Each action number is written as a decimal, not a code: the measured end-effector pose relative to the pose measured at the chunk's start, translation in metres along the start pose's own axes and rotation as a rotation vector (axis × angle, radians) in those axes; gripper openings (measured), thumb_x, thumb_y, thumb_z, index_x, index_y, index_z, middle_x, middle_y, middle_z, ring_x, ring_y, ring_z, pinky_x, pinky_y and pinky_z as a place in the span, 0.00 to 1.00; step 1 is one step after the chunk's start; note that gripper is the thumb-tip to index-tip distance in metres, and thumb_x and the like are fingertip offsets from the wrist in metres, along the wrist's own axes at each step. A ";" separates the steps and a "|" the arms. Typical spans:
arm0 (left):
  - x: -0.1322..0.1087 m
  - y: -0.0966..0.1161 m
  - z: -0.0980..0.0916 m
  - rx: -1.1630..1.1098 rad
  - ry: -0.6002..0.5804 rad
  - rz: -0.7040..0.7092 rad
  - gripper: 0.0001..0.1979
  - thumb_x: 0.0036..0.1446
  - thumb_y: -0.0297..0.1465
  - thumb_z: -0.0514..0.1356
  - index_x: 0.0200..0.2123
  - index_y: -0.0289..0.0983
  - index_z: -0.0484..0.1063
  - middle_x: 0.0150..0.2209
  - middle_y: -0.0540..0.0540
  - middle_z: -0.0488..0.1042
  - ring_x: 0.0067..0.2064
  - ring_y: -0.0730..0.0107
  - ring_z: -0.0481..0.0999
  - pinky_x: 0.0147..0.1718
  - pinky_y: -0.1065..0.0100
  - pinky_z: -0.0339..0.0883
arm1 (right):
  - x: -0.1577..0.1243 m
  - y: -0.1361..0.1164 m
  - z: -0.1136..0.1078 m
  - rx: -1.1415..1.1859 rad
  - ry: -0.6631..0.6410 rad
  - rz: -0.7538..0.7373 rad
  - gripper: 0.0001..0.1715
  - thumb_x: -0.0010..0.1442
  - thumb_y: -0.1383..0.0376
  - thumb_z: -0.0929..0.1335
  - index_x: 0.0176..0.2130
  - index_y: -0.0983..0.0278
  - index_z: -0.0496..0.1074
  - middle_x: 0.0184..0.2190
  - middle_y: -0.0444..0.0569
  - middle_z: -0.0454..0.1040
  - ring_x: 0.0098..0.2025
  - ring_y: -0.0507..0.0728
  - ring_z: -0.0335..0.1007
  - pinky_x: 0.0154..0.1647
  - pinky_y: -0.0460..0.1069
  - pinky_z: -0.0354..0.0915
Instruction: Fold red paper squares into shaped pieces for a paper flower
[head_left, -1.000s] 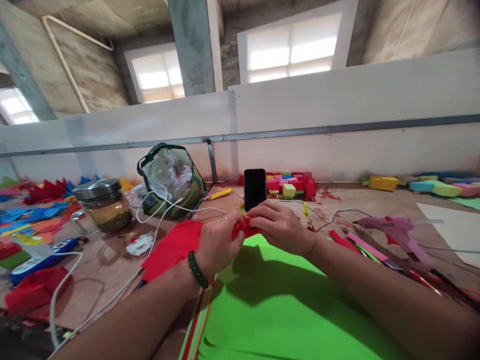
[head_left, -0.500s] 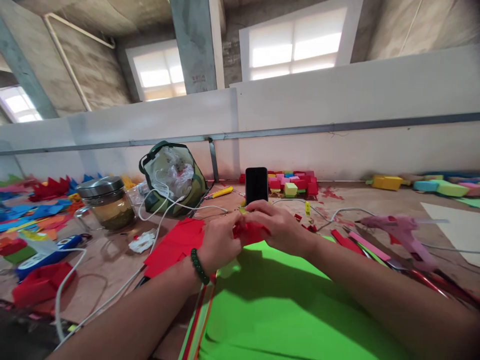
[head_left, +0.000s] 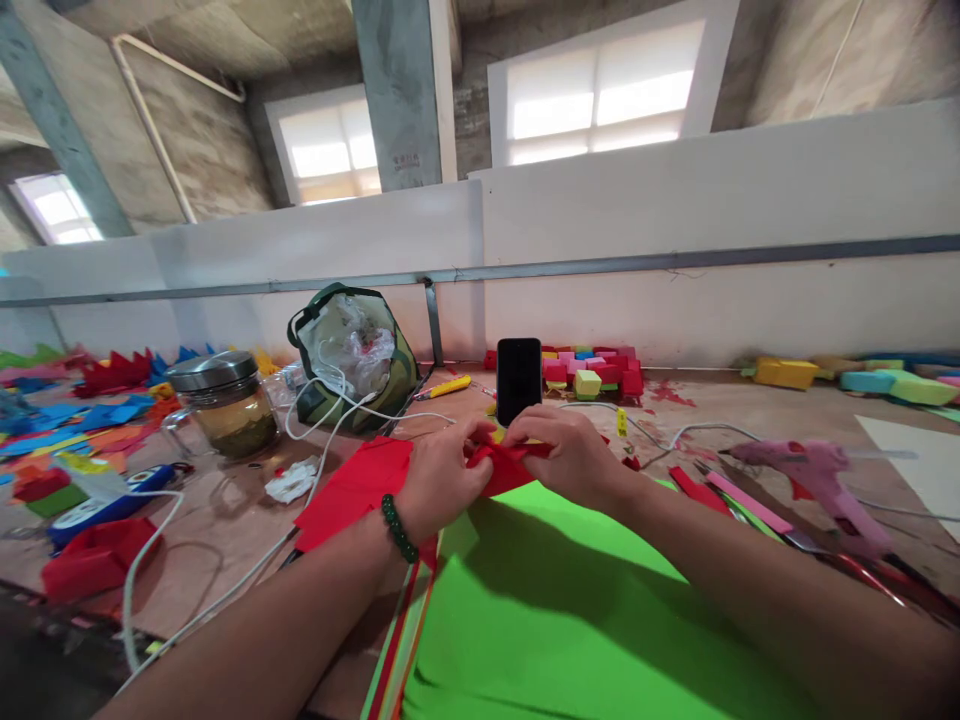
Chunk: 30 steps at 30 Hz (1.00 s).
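Both hands pinch a piece of red paper [head_left: 510, 472] above the far edge of a stack of green sheets [head_left: 555, 610]. My left hand [head_left: 442, 468], with a dark green bead bracelet at the wrist, has its fingers closed on the paper's left side. On the right side my right hand [head_left: 566, 455] grips it between thumb and fingers. Part of the paper is hidden by the fingers, and its exact shape I cannot make out. More red sheets [head_left: 356, 485] lie beside and under my left hand. A black phone [head_left: 519, 380] stands upright just behind the hands.
A pink glue gun [head_left: 821, 480] and scissors lie right. At the left are a glass jar [head_left: 232, 410], a camouflage bag [head_left: 352, 355], white cables, a blue power strip [head_left: 112, 510] and a red folded paper piece [head_left: 101, 560]. Small coloured paper boxes [head_left: 600, 372] line the back.
The fingers of both hands have shifted on the red paper, and more of it shows between them. The whole view has moved slightly; other things stay in place.
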<state>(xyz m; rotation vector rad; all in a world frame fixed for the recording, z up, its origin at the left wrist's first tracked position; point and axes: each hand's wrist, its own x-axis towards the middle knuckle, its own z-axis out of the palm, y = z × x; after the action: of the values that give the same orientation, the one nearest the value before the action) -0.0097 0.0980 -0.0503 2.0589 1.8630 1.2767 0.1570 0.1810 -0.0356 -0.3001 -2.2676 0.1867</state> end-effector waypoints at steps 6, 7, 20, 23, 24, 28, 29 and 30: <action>0.004 0.002 -0.009 -0.081 -0.032 -0.038 0.12 0.46 0.23 0.57 0.32 0.36 0.78 0.28 0.48 0.78 0.29 0.69 0.74 0.29 0.71 0.64 | 0.003 -0.008 -0.004 0.428 -0.014 0.143 0.25 0.51 0.75 0.66 0.49 0.62 0.70 0.38 0.48 0.77 0.39 0.55 0.75 0.40 0.50 0.70; 0.005 0.002 -0.010 -0.127 -0.025 -0.068 0.11 0.46 0.23 0.57 0.31 0.35 0.78 0.26 0.48 0.77 0.28 0.70 0.73 0.27 0.72 0.63 | 0.003 -0.008 -0.005 0.487 -0.001 0.193 0.28 0.52 0.72 0.67 0.53 0.62 0.66 0.40 0.50 0.76 0.41 0.56 0.75 0.42 0.51 0.71; 0.005 0.015 -0.010 -0.770 -0.118 -0.202 0.23 0.45 0.30 0.65 0.47 0.35 0.71 0.40 0.44 0.76 0.39 0.65 0.75 0.35 0.69 0.68 | 0.001 -0.009 -0.002 0.047 0.213 0.071 0.25 0.54 0.70 0.69 0.51 0.59 0.66 0.33 0.44 0.76 0.34 0.54 0.75 0.37 0.49 0.70; 0.005 0.017 -0.011 -1.005 -0.269 -0.292 0.34 0.43 0.28 0.66 0.56 0.38 0.63 0.47 0.42 0.74 0.45 0.63 0.75 0.41 0.66 0.68 | 0.002 -0.006 -0.006 0.000 0.289 0.048 0.22 0.55 0.69 0.69 0.50 0.58 0.67 0.36 0.46 0.77 0.36 0.55 0.76 0.40 0.50 0.70; 0.006 0.016 -0.010 -1.030 -0.311 -0.325 0.34 0.41 0.27 0.65 0.55 0.37 0.64 0.46 0.43 0.75 0.43 0.64 0.76 0.40 0.67 0.68 | 0.003 -0.004 -0.008 0.008 0.308 0.074 0.22 0.55 0.69 0.69 0.50 0.59 0.67 0.37 0.47 0.77 0.37 0.56 0.76 0.40 0.51 0.71; 0.008 0.009 -0.006 -0.911 -0.428 -0.527 0.20 0.37 0.26 0.60 0.39 0.34 0.73 0.33 0.47 0.76 0.31 0.71 0.75 0.29 0.72 0.66 | 0.009 0.005 -0.013 0.240 0.261 0.325 0.24 0.54 0.66 0.69 0.51 0.64 0.65 0.34 0.50 0.78 0.34 0.58 0.76 0.33 0.51 0.71; 0.009 0.007 -0.006 -0.867 -0.438 -0.577 0.17 0.38 0.27 0.59 0.36 0.34 0.73 0.31 0.47 0.76 0.29 0.71 0.74 0.27 0.72 0.66 | 0.010 0.008 -0.013 0.308 0.231 0.386 0.25 0.54 0.65 0.69 0.51 0.65 0.64 0.32 0.50 0.78 0.32 0.58 0.76 0.30 0.51 0.71; 0.009 0.006 -0.006 -0.835 -0.432 -0.611 0.14 0.39 0.28 0.59 0.35 0.34 0.73 0.31 0.47 0.76 0.29 0.71 0.74 0.26 0.72 0.65 | 0.011 0.011 -0.013 0.355 0.203 0.429 0.25 0.53 0.65 0.69 0.51 0.65 0.64 0.31 0.49 0.78 0.31 0.58 0.76 0.29 0.50 0.71</action>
<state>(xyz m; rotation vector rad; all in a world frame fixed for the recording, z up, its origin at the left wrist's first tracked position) -0.0096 0.1017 -0.0385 1.0949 1.2710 1.0530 0.1615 0.1950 -0.0213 -0.5838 -1.9020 0.7381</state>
